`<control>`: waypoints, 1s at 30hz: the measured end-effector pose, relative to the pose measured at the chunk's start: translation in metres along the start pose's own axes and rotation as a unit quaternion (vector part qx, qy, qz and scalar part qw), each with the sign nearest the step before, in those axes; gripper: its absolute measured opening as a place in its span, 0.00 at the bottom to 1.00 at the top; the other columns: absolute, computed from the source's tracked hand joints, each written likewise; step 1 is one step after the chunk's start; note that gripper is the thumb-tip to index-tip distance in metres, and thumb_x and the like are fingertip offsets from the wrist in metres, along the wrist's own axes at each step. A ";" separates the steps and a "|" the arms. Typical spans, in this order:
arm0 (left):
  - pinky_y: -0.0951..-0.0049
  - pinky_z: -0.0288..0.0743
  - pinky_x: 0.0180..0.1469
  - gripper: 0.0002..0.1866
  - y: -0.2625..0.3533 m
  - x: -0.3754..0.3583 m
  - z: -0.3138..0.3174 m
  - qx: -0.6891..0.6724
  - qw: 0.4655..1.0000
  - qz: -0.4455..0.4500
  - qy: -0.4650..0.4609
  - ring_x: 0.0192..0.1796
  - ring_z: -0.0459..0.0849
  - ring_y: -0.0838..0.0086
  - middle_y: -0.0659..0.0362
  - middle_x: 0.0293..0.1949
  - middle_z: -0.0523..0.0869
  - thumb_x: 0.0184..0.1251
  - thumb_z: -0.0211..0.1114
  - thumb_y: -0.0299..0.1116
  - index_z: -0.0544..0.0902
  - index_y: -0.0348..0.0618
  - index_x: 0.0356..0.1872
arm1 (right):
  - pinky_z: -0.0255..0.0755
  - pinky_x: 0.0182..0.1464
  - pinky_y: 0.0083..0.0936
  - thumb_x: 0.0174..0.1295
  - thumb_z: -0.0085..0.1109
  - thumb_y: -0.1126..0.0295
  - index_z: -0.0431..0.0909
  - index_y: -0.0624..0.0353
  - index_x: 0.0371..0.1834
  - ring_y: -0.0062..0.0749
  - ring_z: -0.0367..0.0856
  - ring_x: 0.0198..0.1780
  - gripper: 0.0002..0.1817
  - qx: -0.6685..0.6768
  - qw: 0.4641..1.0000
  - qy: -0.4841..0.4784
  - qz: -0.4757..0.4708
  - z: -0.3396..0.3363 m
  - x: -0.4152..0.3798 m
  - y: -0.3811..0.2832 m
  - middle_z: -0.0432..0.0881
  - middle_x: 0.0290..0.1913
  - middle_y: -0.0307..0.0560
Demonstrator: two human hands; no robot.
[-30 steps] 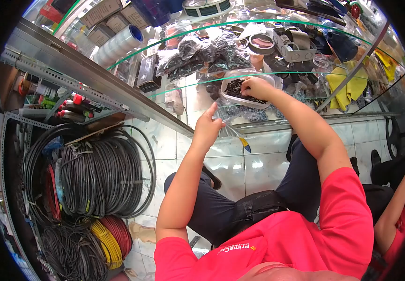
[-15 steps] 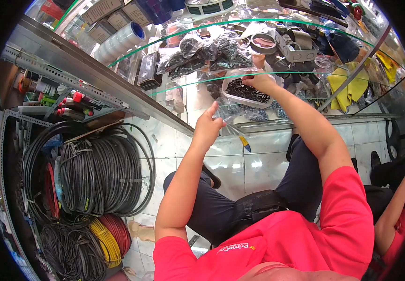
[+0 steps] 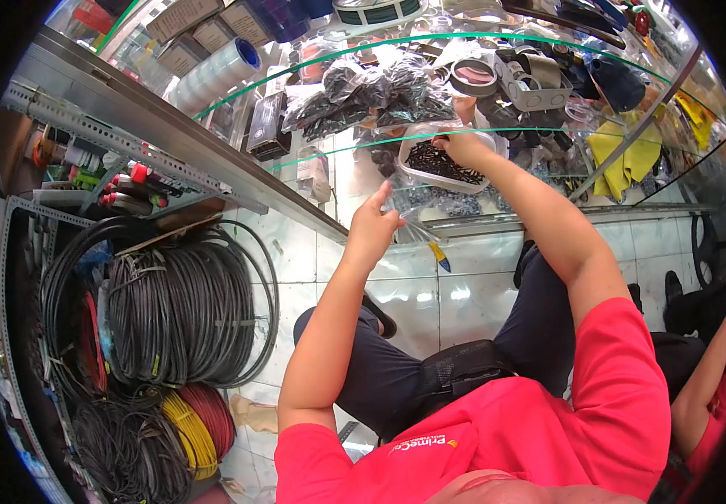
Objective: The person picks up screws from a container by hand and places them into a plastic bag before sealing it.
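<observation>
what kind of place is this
Probably a hardware or electrical supply shop: large black coils of cable stand beside glass shelving holding bagged parts, and a white tub contains many small dark pieces.

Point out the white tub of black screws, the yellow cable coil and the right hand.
White tub (image 3: 440, 181): head view; on its near wall.
Yellow coil (image 3: 188, 438): head view; on the middle of its windings.
Right hand (image 3: 466, 150): head view; on the back of the hand.

Hardware shop, glass shelves (image 3: 363, 144), cable coils (image 3: 182, 315)
</observation>
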State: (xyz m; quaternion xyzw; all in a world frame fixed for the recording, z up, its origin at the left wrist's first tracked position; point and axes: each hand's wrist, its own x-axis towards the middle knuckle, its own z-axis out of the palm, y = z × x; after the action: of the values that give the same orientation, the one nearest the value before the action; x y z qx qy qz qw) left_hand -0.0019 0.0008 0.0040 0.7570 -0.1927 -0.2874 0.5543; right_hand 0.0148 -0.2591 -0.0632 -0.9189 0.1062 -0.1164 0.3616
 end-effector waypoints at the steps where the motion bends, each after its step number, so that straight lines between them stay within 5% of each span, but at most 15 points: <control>1: 0.81 0.73 0.40 0.31 0.001 -0.001 0.000 -0.001 1.000 0.001 0.000 0.36 0.81 0.77 0.52 0.62 0.67 0.55 0.51 0.22 0.59 0.35 0.64 | 0.70 0.39 0.34 0.52 0.60 0.66 0.79 0.59 0.33 0.43 0.80 0.37 0.09 -0.001 1.000 0.000 0.000 -0.003 -0.001 -0.002 0.81 0.33 0.54; 7: 0.80 0.74 0.40 0.31 0.000 0.000 0.000 -0.006 1.000 0.006 0.003 0.36 0.81 0.77 0.51 0.62 0.68 0.55 0.51 0.23 0.58 0.35 0.64 | 0.70 0.39 0.31 0.54 0.58 0.67 0.78 0.61 0.38 0.40 0.79 0.35 0.11 0.016 0.995 0.044 -0.088 -0.018 -0.019 -0.038 0.81 0.33 0.53; 9: 0.80 0.74 0.40 0.31 -0.001 0.000 0.001 -0.007 1.000 0.006 0.004 0.36 0.81 0.77 0.51 0.61 0.68 0.55 0.51 0.23 0.58 0.34 0.64 | 0.70 0.40 0.30 0.54 0.58 0.67 0.78 0.62 0.36 0.37 0.79 0.34 0.11 0.134 0.981 -0.098 -0.103 -0.015 -0.023 -0.046 0.81 0.32 0.51; 13: 0.79 0.74 0.40 0.31 -0.001 0.003 0.000 0.015 1.000 0.007 0.003 0.36 0.81 0.76 0.50 0.61 0.68 0.55 0.51 0.22 0.58 0.33 0.64 | 0.70 0.41 0.27 0.51 0.59 0.68 0.80 0.61 0.34 0.35 0.78 0.35 0.10 0.100 0.963 -0.214 -0.129 -0.013 -0.036 -0.077 0.80 0.31 0.49; 17: 0.79 0.74 0.39 0.31 -0.002 0.002 0.001 0.019 1.000 0.013 0.011 0.36 0.81 0.76 0.50 0.61 0.68 0.55 0.51 0.22 0.58 0.32 0.64 | 0.70 0.40 0.30 0.50 0.58 0.70 0.79 0.60 0.34 0.39 0.79 0.36 0.09 0.083 0.973 -0.050 -0.207 -0.027 -0.033 -0.071 0.80 0.32 0.49; 20: 0.80 0.74 0.40 0.31 -0.001 0.000 0.000 0.011 1.000 0.010 0.014 0.36 0.81 0.75 0.50 0.61 0.67 0.55 0.51 0.22 0.58 0.32 0.64 | 0.71 0.40 0.33 0.48 0.60 0.69 0.79 0.57 0.33 0.41 0.79 0.37 0.09 0.003 0.998 -0.023 -0.057 -0.012 -0.013 -0.009 0.80 0.33 0.51; 30: 0.80 0.74 0.41 0.31 -0.003 0.003 0.001 0.004 1.000 0.006 0.001 0.37 0.81 0.76 0.50 0.62 0.67 0.55 0.51 0.22 0.58 0.33 0.64 | 0.71 0.46 0.33 0.43 0.64 0.66 0.80 0.52 0.34 0.42 0.78 0.43 0.13 -0.180 0.976 -0.115 -0.033 -0.012 -0.021 -0.014 0.80 0.39 0.48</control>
State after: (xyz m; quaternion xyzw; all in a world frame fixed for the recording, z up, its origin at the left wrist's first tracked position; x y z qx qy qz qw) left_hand -0.0003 -0.0004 0.0007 0.7583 -0.1980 -0.2826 0.5530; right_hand -0.0070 -0.2506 -0.0478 -0.9792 0.0530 -0.0006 0.1958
